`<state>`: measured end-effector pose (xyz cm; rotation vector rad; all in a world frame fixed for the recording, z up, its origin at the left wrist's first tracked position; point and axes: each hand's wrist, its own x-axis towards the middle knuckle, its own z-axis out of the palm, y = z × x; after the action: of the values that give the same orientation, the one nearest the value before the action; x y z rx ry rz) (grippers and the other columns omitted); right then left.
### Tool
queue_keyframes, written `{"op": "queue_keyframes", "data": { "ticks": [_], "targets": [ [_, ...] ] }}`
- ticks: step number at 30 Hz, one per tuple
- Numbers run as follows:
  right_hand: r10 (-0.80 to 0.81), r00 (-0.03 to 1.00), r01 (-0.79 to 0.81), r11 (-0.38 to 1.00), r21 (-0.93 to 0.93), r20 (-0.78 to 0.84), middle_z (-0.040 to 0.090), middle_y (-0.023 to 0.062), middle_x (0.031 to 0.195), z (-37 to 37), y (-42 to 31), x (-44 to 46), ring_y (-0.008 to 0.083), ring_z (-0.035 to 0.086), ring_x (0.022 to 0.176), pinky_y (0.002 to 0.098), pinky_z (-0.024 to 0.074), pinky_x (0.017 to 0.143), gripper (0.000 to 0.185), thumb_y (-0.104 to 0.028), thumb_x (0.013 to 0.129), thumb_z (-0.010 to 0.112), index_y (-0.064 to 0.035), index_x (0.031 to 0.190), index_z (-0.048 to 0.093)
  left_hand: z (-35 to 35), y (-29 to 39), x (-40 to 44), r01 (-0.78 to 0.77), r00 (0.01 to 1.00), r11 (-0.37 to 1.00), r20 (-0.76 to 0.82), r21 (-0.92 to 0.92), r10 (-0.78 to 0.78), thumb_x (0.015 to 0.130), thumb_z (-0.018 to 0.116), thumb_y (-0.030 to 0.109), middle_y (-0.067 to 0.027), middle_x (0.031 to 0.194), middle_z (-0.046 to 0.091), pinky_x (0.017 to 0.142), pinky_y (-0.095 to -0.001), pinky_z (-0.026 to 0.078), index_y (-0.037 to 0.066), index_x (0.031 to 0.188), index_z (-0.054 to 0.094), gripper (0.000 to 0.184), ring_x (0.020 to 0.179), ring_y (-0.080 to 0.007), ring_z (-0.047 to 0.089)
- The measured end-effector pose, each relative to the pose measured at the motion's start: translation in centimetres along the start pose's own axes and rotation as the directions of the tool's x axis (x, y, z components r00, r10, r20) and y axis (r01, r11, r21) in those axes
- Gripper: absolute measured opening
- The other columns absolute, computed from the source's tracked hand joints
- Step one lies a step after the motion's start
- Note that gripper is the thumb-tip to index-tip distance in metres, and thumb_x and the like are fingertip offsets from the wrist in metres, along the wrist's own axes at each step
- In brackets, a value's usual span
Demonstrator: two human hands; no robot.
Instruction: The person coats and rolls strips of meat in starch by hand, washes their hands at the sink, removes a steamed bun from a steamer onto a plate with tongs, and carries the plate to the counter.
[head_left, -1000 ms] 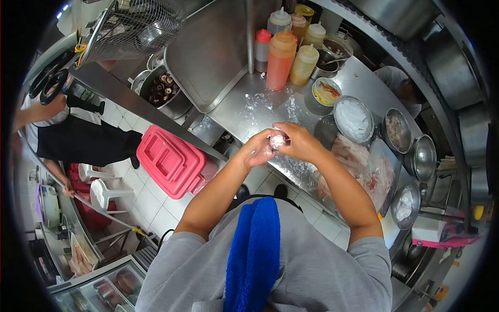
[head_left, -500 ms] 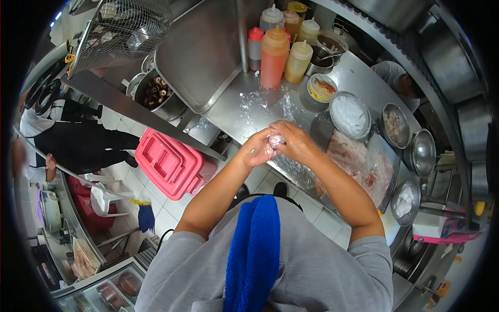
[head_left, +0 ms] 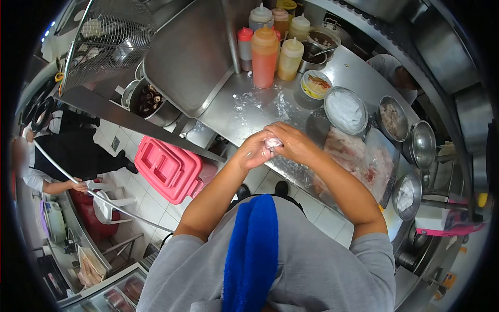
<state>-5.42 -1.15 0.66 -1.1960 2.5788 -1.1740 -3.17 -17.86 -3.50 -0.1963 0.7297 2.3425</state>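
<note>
A small white-dusted pink lump (head_left: 272, 142) sits between both hands (head_left: 252, 151) (head_left: 292, 142).

Bottles (head_left: 264, 57) stand beyond the hands (head_left: 271, 145); bowls (head_left: 345, 110) sit to their right.

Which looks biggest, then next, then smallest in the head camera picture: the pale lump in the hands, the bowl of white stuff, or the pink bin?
1. Pink bin
2. Bowl of white stuff
3. Pale lump, partly covered

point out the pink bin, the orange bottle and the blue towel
pink bin (head_left: 165, 165): head view, on its lid
orange bottle (head_left: 264, 60): head view, middle of its body
blue towel (head_left: 250, 249): head view, middle of the cloth
</note>
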Motion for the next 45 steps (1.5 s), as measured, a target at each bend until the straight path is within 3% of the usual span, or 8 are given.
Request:
{"op": "queue_keyframes", "data": {
  "ticks": [18, 24, 27, 28, 29, 33, 37, 45],
  "targets": [
    [-0.030, 0.992, 0.026, 0.999, -0.035, -0.120, 0.057, 0.0139, 0.108, -1.5, 1.0, -2.1, 0.0337, 0.055, 0.101, 0.0395, 0.0456, 0.087, 0.052, -0.002, 0.062, 0.069, -0.0024, 0.112, 0.054, 0.9, -1.3, 3.3, 0.068, 0.995, 0.998, 0.072, 0.015, -0.069, 0.091, 0.053, 0.020, -0.0087, 0.100, 0.062, 0.075, -0.0311, 0.052, 0.004, 0.110, 0.053, 0.025, 0.090, -0.0189, 0.063],
    [0.286, 0.953, -0.272, 0.952, 0.142, -0.095, 0.049, 0.0202, 0.129, -8.9, 2.8, -4.6, 0.0296, 0.049, 0.118, 0.0356, 0.0427, 0.096, 0.072, -0.017, 0.074, 0.072, -0.0045, 0.136, 0.037, 6.5, -0.4, 9.8, 0.133, 0.991, 0.952, -0.018, 0.275, -0.133, 0.087, 0.056, 0.013, -0.0102, 0.096, 0.063, 0.070, -0.0335, 0.053, 0.002, 0.106, 0.054, 0.022, 0.087, -0.0214, 0.063],
    [0.472, 0.832, -0.431, 0.881, 0.198, -0.290, 0.057, 0.0191, 0.119, -13.0, 9.9, -7.6, 0.0274, 0.057, 0.110, 0.0348, 0.0460, 0.091, 0.054, -0.024, 0.082, 0.065, -0.0045, 0.129, 0.045, 10.0, -0.5, 15.0, 0.009, 0.999, 0.663, 0.016, 0.748, -0.031, 0.082, 0.061, 0.010, -0.0121, 0.091, 0.063, 0.070, -0.0317, 0.053, 0.003, 0.105, 0.053, 0.025, 0.080, -0.0244, 0.063],
    [0.508, 0.774, -0.500, 0.857, 0.127, -0.378, 0.062, 0.0186, 0.108, -14.3, 10.5, -8.4, 0.0303, 0.061, 0.101, 0.0371, 0.0473, 0.087, 0.044, -0.021, 0.082, 0.063, -0.0032, 0.121, 0.052, 11.0, -0.9, 16.5, -0.193, 0.978, 0.256, 0.165, 0.947, 0.126, 0.080, 0.060, 0.009, -0.0139, 0.095, 0.062, 0.074, -0.0344, 0.052, 0.004, 0.107, 0.052, 0.028, 0.084, -0.0282, 0.062],
    [0.542, 0.736, -0.605, 0.795, -0.038, -0.405, 0.062, 0.0212, 0.105, -15.1, 12.0, -9.1, 0.0350, 0.061, 0.096, 0.0390, 0.0472, 0.086, 0.037, -0.016, 0.081, 0.059, -0.0028, 0.115, 0.055, 11.8, -1.4, 17.7, -0.320, 0.910, -0.224, 0.364, 0.921, 0.198, 0.078, 0.060, 0.009, -0.0157, 0.099, 0.060, 0.077, -0.0370, 0.051, 0.004, 0.108, 0.051, 0.032, 0.088, -0.0320, 0.061],
    [0.583, 0.738, -0.671, 0.684, -0.287, -0.338, 0.061, 0.0229, 0.103, -15.4, 14.4, -9.4, 0.0369, 0.058, 0.098, 0.0411, 0.0463, 0.086, 0.033, -0.013, 0.079, 0.056, -0.0014, 0.110, 0.056, 13.5, -2.9, 21.0, -0.215, 0.960, -0.590, 0.280, 0.778, 0.019, 0.074, 0.063, 0.013, -0.0174, 0.120, 0.051, 0.090, -0.0386, 0.044, 0.006, 0.117, 0.048, 0.047, 0.110, -0.0328, 0.051],
    [0.649, 0.732, -0.634, 0.540, -0.553, -0.207, 0.052, 0.0200, 0.120, -12.7, 16.7, -8.6, 0.0350, 0.053, 0.109, 0.0414, 0.0462, 0.090, 0.029, -0.006, 0.081, 0.051, -0.0017, 0.109, 0.057, 12.7, -2.4, 20.3, -0.241, 0.940, -0.673, 0.340, 0.700, 0.016, 0.075, 0.065, 0.016, -0.0159, 0.121, 0.051, 0.095, -0.0388, 0.041, 0.006, 0.119, 0.051, 0.047, 0.115, -0.0313, 0.048],
    [0.618, 0.755, -0.652, 0.669, -0.357, -0.219, 0.063, 0.0225, 0.098, -13.6, 18.2, -7.6, 0.0359, 0.061, 0.094, 0.0419, 0.0475, 0.084, 0.022, -0.004, 0.079, 0.051, -0.0021, 0.097, 0.063, 5.5, 2.8, 10.7, -0.286, 0.844, -0.350, 0.407, 0.892, 0.348, 0.079, 0.066, 0.022, -0.0154, 0.115, 0.057, 0.097, -0.0377, 0.039, 0.003, 0.106, 0.061, 0.033, 0.114, -0.0305, 0.049]
  ]
}}
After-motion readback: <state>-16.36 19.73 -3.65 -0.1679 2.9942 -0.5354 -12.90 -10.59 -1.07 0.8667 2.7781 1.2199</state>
